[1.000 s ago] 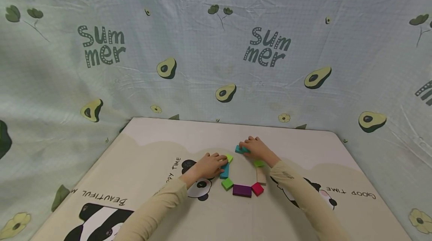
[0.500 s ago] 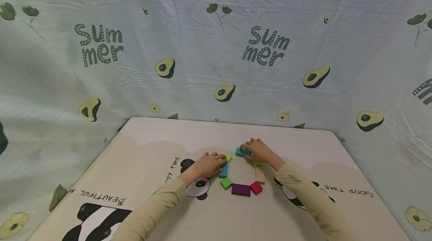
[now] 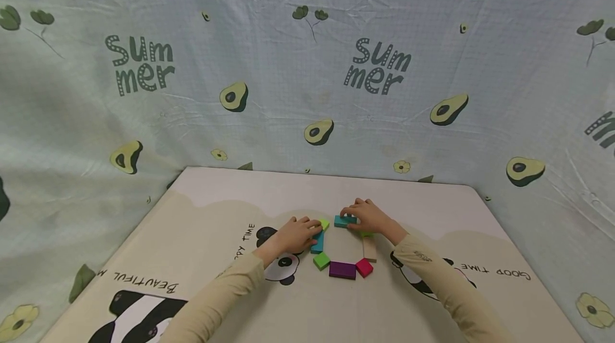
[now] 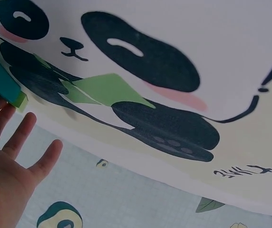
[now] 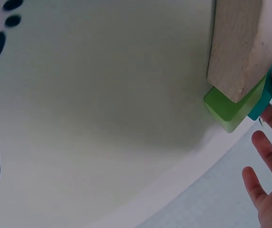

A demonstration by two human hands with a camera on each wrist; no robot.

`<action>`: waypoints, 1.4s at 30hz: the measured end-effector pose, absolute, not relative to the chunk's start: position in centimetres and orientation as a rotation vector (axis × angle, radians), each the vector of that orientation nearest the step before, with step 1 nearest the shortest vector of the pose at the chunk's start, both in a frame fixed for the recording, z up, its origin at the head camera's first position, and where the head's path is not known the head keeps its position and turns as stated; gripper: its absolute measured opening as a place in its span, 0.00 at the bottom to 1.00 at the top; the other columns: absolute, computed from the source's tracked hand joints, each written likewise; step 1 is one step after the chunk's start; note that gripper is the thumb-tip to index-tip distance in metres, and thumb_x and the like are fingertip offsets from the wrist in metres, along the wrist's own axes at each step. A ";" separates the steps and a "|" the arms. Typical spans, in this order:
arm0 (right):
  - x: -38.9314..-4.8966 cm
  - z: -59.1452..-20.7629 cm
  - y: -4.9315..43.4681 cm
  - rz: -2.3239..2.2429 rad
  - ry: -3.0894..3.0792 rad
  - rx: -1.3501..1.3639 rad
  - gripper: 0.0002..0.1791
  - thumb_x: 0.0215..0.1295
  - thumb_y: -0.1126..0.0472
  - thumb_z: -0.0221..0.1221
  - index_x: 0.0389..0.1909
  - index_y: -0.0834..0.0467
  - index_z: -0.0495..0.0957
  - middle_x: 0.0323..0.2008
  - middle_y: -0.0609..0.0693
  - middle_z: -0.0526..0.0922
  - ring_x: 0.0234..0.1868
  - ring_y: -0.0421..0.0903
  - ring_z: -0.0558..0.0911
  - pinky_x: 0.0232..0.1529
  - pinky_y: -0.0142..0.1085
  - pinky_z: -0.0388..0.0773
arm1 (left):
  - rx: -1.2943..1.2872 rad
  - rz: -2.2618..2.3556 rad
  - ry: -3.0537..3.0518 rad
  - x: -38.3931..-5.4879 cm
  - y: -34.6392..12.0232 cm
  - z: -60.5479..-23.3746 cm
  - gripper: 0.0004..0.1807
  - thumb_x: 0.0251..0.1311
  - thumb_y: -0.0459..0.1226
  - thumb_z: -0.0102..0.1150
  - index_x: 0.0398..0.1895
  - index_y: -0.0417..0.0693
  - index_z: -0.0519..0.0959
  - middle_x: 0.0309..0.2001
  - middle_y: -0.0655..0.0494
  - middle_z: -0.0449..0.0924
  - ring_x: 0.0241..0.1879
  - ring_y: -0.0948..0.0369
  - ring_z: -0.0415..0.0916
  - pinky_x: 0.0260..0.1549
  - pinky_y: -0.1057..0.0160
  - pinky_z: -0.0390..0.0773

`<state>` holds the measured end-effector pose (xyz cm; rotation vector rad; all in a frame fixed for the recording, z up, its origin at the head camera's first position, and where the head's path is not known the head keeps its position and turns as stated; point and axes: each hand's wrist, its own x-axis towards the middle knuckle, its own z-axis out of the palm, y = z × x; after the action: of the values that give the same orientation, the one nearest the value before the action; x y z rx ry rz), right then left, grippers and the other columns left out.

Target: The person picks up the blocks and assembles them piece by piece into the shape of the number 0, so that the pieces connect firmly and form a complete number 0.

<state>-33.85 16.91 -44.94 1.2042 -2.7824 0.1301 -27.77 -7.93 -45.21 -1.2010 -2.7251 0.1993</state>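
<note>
Several coloured blocks form a ring on the table. My left hand (image 3: 295, 235) rests at the ring's left side, fingertips on a blue block (image 3: 317, 244) and beside a lime block (image 3: 325, 223). Its outer fingers are spread in the left wrist view, near the lime block's end (image 4: 21, 100). Across the far side, my right hand (image 3: 373, 218) pinches a teal block (image 3: 342, 221) between thumb and fingers. The right wrist view shows that teal block (image 5: 259, 104) behind a green block (image 5: 228, 109) and a bare wooden block (image 5: 238, 47).
Along the ring's near side lie a green block (image 3: 322, 261), a purple block (image 3: 343, 270) and a red block (image 3: 364, 267). The table (image 3: 298, 311) bears printed pandas and lettering. A patterned cloth (image 3: 269, 54) hangs behind the table's far edge.
My right hand has drawn the teal block nearer to me and turned it straighter across the ring's far side. The left hand has stayed in place by the blue and lime blocks.
</note>
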 end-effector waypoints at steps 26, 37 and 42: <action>-33.7 -44.9 16.6 0.161 -2.776 1.208 0.13 0.56 0.52 0.59 0.42 0.47 0.78 0.35 0.45 0.82 0.35 0.43 0.69 0.37 0.42 0.64 | -1.115 0.122 -2.915 -28.4 -6.9 -43.9 0.20 0.64 0.51 0.41 0.58 0.66 0.68 0.56 0.52 0.68 0.56 0.54 0.63 0.51 0.48 0.66; -33.5 -44.8 16.4 0.175 -2.793 1.188 0.13 0.56 0.52 0.59 0.42 0.47 0.78 0.34 0.45 0.82 0.34 0.43 0.69 0.37 0.43 0.64 | -1.079 0.127 -2.938 -28.4 -6.4 -43.9 0.20 0.63 0.51 0.41 0.57 0.66 0.69 0.55 0.54 0.70 0.55 0.56 0.64 0.51 0.48 0.66; -33.5 -44.7 16.4 0.178 -2.799 1.178 0.12 0.56 0.53 0.59 0.42 0.47 0.78 0.34 0.45 0.82 0.34 0.43 0.69 0.38 0.42 0.64 | -1.076 0.127 -2.938 -28.4 -6.4 -43.7 0.19 0.63 0.51 0.41 0.57 0.66 0.69 0.56 0.55 0.70 0.55 0.56 0.64 0.51 0.48 0.67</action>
<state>-33.50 16.41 -44.74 1.1781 -2.7994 0.1785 -28.36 -6.37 -43.71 -1.0760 -2.9379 0.1271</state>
